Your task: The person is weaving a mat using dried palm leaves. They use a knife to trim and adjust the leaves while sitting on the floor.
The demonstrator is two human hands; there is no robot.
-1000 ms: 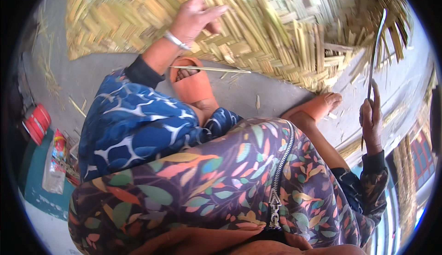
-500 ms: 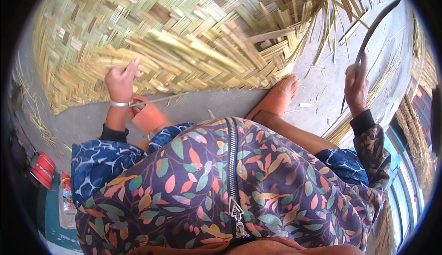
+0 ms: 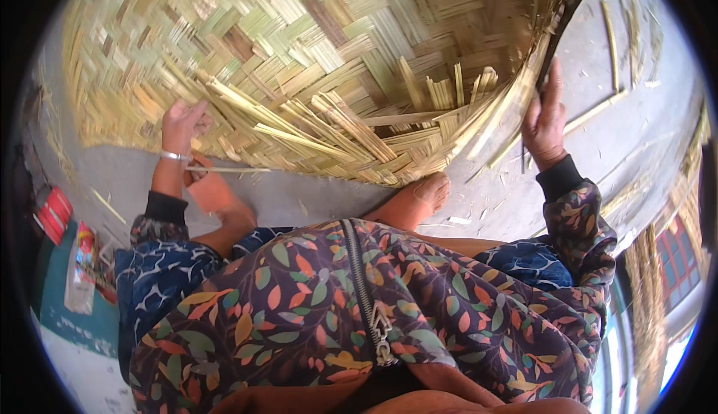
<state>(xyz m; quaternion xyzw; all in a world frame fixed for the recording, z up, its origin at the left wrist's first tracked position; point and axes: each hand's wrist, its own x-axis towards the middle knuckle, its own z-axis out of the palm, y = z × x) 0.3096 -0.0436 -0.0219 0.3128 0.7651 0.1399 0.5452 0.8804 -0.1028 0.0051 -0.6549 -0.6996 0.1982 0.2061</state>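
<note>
A large woven mat or basket wall of flat pale green and tan strips curves up in front of me, with loose strip ends along its near edge. My left hand, a bracelet at its wrist, is at the near left edge with its fingers curled; what they pinch is unclear. My right hand grips a long, dark, curved knife, index finger stretched along it. The blade lies against the weave's right rim, beside frayed strip ends; its tip runs out of view.
My feet rest close to the near edge. Cut strips and scraps litter the grey floor at right. At lower left are a teal surface, a red container and a plastic packet. Straw bundles stand at lower right.
My right hand has brought the knife leftward from open floor to the weave's right rim. The weave looks turned or shifted, and my left hand's fingers have curled at its edge.
</note>
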